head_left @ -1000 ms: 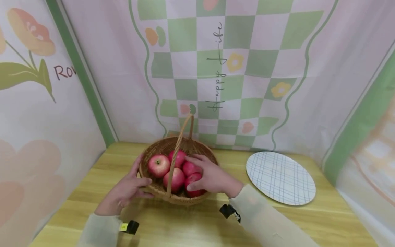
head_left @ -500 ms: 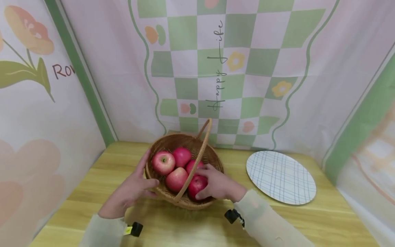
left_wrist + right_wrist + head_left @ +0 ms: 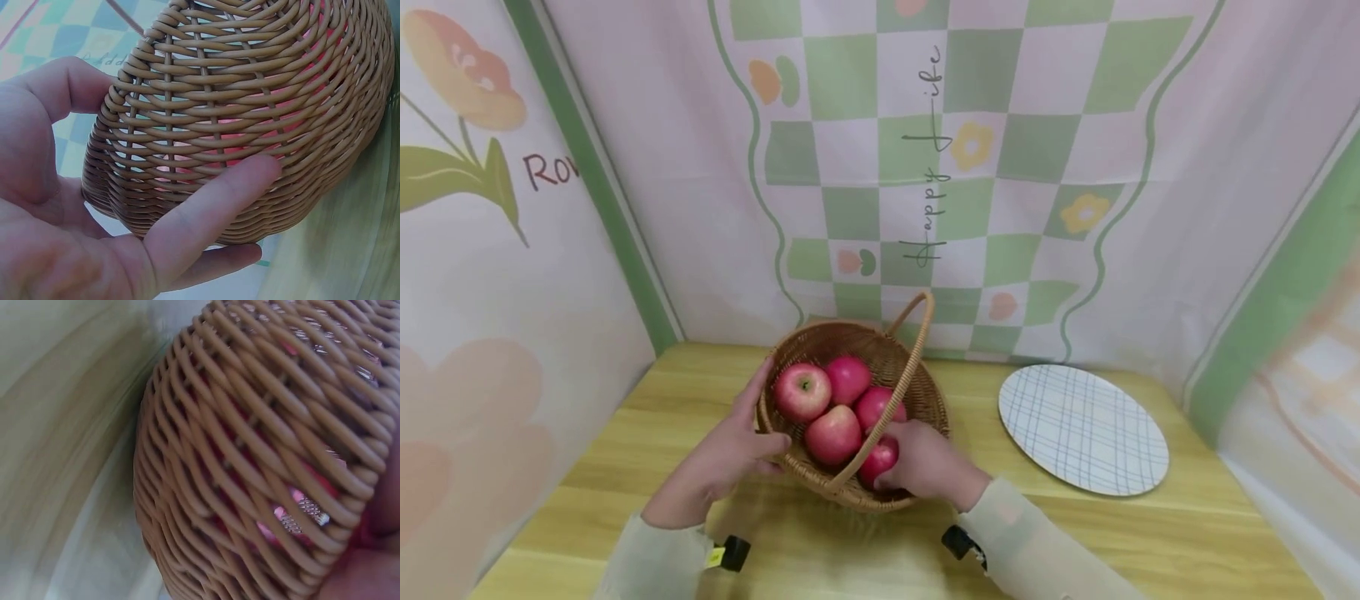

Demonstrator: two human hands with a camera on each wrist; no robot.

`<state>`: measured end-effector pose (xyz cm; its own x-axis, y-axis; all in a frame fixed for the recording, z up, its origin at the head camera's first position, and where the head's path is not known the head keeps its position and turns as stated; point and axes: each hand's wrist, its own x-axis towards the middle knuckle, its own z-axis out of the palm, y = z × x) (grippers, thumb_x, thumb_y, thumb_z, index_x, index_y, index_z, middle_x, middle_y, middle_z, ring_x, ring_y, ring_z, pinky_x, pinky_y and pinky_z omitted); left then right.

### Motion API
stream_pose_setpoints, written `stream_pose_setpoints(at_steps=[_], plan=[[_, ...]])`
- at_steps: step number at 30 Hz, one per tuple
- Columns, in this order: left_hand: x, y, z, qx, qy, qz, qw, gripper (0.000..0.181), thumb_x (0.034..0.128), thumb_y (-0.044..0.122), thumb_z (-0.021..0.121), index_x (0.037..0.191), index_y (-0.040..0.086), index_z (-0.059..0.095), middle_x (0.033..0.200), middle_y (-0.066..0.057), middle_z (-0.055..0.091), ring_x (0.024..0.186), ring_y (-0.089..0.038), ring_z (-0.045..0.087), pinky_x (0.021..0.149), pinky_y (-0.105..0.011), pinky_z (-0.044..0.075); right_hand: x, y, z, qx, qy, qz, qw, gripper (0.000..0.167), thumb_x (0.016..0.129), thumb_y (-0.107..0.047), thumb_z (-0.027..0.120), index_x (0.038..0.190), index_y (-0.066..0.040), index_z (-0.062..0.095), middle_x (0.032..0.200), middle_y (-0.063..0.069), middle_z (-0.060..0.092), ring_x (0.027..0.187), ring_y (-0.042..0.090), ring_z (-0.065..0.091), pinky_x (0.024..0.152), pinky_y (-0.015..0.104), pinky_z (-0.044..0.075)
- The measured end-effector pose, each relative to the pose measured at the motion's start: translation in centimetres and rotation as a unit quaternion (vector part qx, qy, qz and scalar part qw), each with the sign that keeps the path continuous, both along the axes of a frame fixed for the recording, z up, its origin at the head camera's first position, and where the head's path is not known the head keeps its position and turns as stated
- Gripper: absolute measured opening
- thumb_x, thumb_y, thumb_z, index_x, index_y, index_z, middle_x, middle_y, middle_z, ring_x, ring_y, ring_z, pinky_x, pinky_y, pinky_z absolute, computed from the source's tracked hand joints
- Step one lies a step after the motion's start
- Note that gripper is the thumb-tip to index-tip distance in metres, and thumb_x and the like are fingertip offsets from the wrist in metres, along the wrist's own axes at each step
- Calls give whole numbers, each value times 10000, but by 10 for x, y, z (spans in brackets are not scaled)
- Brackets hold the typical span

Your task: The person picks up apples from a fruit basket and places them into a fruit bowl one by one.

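A brown wicker basket with a tall handle holds several red apples. My left hand grips its left rim, the thumb over the edge and the fingers spread along the outer weave, as the left wrist view shows. Inside the right side of the basket, my right hand has its fingers curled round the front-right apple. The right wrist view is mostly filled by the basket's outer weave, with part of the right hand at the lower right edge.
To the right of the basket, a round white plate with blue crossing lines lies on the wooden table. A patterned cloth hangs behind the table, and more printed cloth stands at both sides.
The basket has turned and shifted slightly right, its handle now leaning further right. My right hand has moved down beside the front-right apple, uncovering the apple behind. The left hand followed the rim.
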<state>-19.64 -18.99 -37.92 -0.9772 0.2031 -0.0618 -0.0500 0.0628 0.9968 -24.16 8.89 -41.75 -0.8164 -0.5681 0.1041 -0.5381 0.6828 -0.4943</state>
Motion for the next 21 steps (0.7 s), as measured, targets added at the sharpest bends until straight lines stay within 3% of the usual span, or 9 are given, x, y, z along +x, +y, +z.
stream_pose_setpoints(at_steps=[3,6,9,12,17,21], plan=[[0,-1,-2,-56,10,1,10000,1147,798,-112,618,1557,523,38,1603,-98,-195,845,-399,649,665,-570,575,-1,-1,2,-90,-171,-127,9997,565,656,-234,863,1171,-140,651,889,-35,664,821,146,626,740,337,542],[0,-3,-3,-105,34,-27,9999,1149,799,-103,619,1557,521,23,1601,-87,-204,789,-363,649,665,-581,571,-2,0,4,-307,-503,-204,9981,686,624,-228,834,1271,-124,628,876,-16,640,796,146,605,696,319,538],[0,-3,-2,-51,91,-100,9999,1152,796,-96,619,1568,488,-7,1599,-102,-219,797,-363,651,660,-568,574,-4,4,7,-681,-863,-358,9933,775,609,-200,803,1358,-190,603,974,69,576,864,210,567,680,328,537],[1,-5,-3,88,65,-95,9999,1142,804,-92,611,1576,457,-25,1601,-135,-218,898,-426,647,680,-562,578,-5,5,11,-1108,-1053,-648,9861,757,608,-189,797,1337,-272,608,1059,123,490,929,253,525,700,354,537],[1,-11,-9,365,-56,-43,9993,1128,810,-115,567,1580,436,-47,1593,-172,-240,976,-469,623,726,-569,573,-7,5,16,-2044,-1474,-958,9630,665,674,-172,843,1246,-199,505,1188,142,484,1005,282,572,766,410,554],[0,-13,-12,464,-94,-83,9988,1128,809,-131,544,1580,429,-60,1585,-175,-263,854,-419,658,738,-567,571,-6,7,18,-2759,-1824,-935,9391,762,758,-166,837,1392,-186,415,1328,168,476,1057,302,596,837,440,543]])
